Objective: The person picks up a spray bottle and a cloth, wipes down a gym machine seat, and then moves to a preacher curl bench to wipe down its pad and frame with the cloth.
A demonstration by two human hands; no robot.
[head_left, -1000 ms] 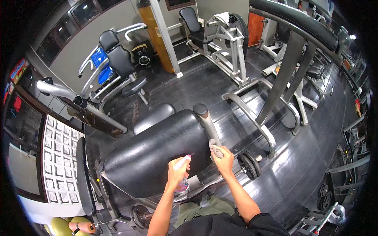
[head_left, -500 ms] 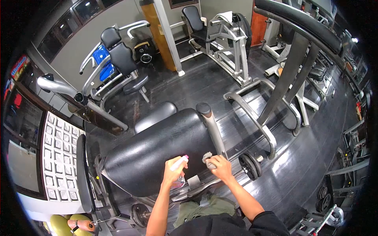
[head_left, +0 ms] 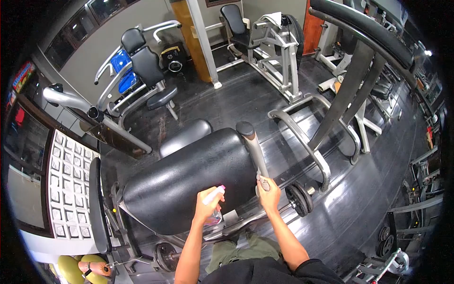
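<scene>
My left hand [head_left: 206, 205] is wrapped round a clear spray bottle [head_left: 215, 218] with a white and pink trigger head. It stays over the near edge of a wide black padded bench [head_left: 184, 177]. My right hand [head_left: 269, 193] is closed on a grey cloth [head_left: 265, 185], which is partly hidden by the fingers. Hand and cloth are at the lower end of a grey metal handle [head_left: 256, 154] with a black cap, beside the bench's right end. Whether the cloth is pressed on the metal cannot be made out.
Weight plates [head_left: 299, 199] sit on a peg to the right of my right hand, and another plate [head_left: 165, 257] is low on the left. A tall machine frame [head_left: 319, 161] rises at right. A seated machine [head_left: 146, 68] stands behind on the dark floor [head_left: 208, 104].
My right hand has moved right with the cloth, from the bench's edge to the metal handle. My left hand and the spray bottle have barely moved.
</scene>
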